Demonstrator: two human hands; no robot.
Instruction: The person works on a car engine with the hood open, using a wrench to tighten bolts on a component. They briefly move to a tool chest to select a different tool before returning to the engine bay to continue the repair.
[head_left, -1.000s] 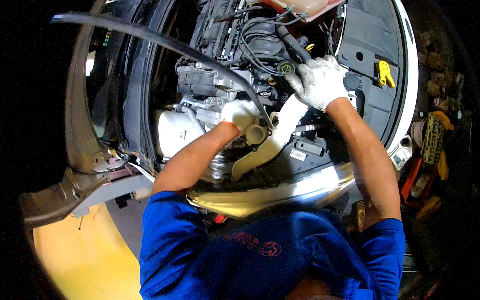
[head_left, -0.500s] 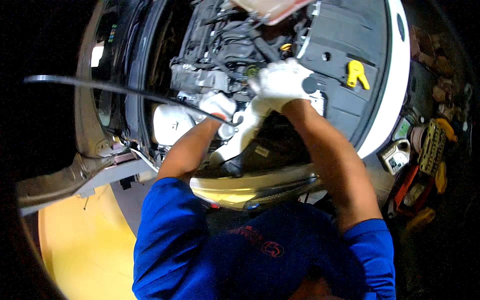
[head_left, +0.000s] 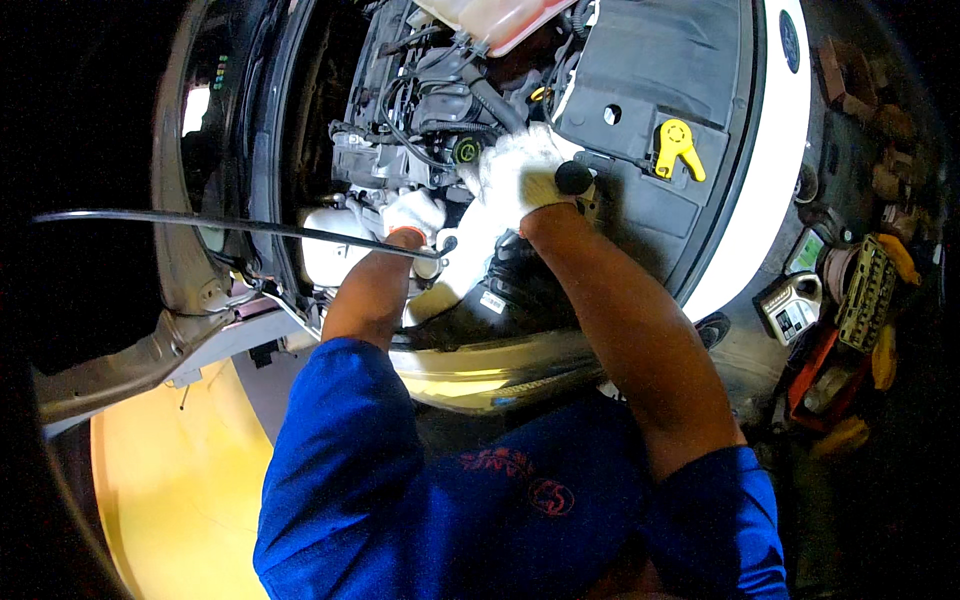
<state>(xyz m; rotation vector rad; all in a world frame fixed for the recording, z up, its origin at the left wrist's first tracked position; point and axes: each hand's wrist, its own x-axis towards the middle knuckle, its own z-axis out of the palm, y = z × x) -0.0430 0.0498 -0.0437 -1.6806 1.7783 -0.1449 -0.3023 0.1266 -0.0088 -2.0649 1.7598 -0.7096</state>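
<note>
My left hand (head_left: 413, 212), in a white glove, reaches down into the engine bay beside the black-and-grey engine (head_left: 440, 100). Its fingers are hidden beyond the back of the glove. My right hand (head_left: 522, 172), gloved in white too, is bent at the knuckles with its fingers curled in toward the engine, close to a black filler cap (head_left: 466, 150) with a yellow-green mark. What lies under these fingers is hidden. A black round cap (head_left: 573, 178) sits beside my right wrist. Between my forearms runs a pale, glare-washed plastic part (head_left: 455, 275).
A thin metal rod (head_left: 240, 225) crosses left over my left wrist. A translucent tank (head_left: 500, 18) stands at the far edge. A yellow lever (head_left: 678, 150) rests on the dark cover (head_left: 640, 70). Right of the car are an oil jug (head_left: 792, 308) and a tool tray (head_left: 866, 295).
The whole scene has shifted slightly left in view, with more of the translucent tank showing. Both gloved hands stay at the engine; the right hand has come somewhat nearer to the left.
</note>
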